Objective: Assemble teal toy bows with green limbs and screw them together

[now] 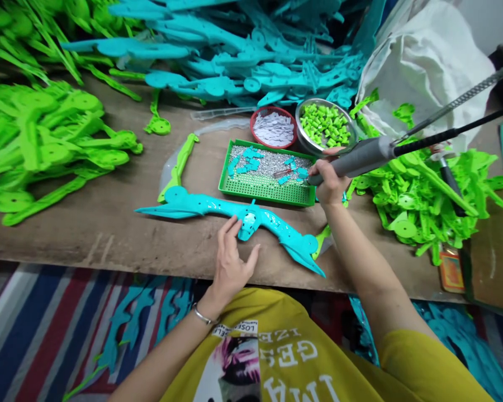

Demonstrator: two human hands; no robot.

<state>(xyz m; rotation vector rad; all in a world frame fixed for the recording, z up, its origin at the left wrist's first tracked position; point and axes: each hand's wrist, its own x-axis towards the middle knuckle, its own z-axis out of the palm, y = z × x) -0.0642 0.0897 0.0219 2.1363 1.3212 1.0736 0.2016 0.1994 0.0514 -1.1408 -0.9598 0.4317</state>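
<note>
A teal plastic toy bow body (212, 205) lies on the table in front of me, with a lime-green arm piece (179, 167) by its left end and another partly hidden by its right end. My left hand (231, 258) rests at the bow's middle grip, fingertips touching it, thumb spread and nothing held. Closed around a grey electric screwdriver (360, 161) is my right hand (331, 181), above the right end of a green tray (272, 192). Small silver screws and teal clips lie in that tray. The screwdriver's tip is hard to make out.
Behind the tray stand a red basket (257, 139) of whitish strips and a metal bowl (305, 146) of lime-green bits. Lime-green parts (46, 131) heap at left and right (419, 195). Teal bodies (243, 61) pile at the back. A cable runs from the screwdriver to upper right.
</note>
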